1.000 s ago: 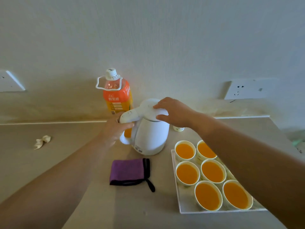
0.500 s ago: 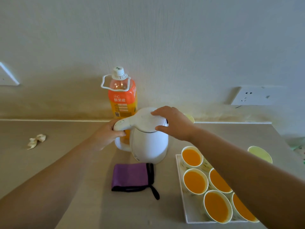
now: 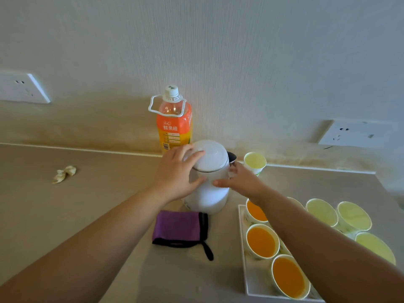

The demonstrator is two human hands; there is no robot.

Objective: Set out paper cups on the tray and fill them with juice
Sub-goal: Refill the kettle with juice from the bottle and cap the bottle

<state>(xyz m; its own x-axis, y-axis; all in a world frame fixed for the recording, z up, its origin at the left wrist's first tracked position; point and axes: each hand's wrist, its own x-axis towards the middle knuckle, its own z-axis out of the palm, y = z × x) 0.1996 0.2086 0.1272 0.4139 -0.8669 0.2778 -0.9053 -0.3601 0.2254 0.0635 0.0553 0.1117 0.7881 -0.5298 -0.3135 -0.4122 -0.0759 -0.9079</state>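
A white kettle (image 3: 209, 193) stands on the counter in front of an orange juice bottle (image 3: 173, 127). My left hand (image 3: 175, 176) wraps the kettle's left side, fingers over the lid. My right hand (image 3: 242, 182) holds its right side by the dark spout. The white tray (image 3: 251, 278) at the lower right carries paper cups filled with orange juice (image 3: 262, 240); my right forearm hides part of them. Empty paper cups (image 3: 321, 212) stand right of the tray, and one more (image 3: 254, 161) behind the kettle.
A folded purple cloth (image 3: 179, 229) lies just in front of the kettle. A crumpled scrap of paper (image 3: 64, 173) sits far left on the counter. Wall sockets (image 3: 358, 133) are mounted on the wall behind, left and right.
The kettle has turned, so its handle no longer shows and its spout points back right. My left hand moved from the handle to the lid and body; my right dropped to the side.
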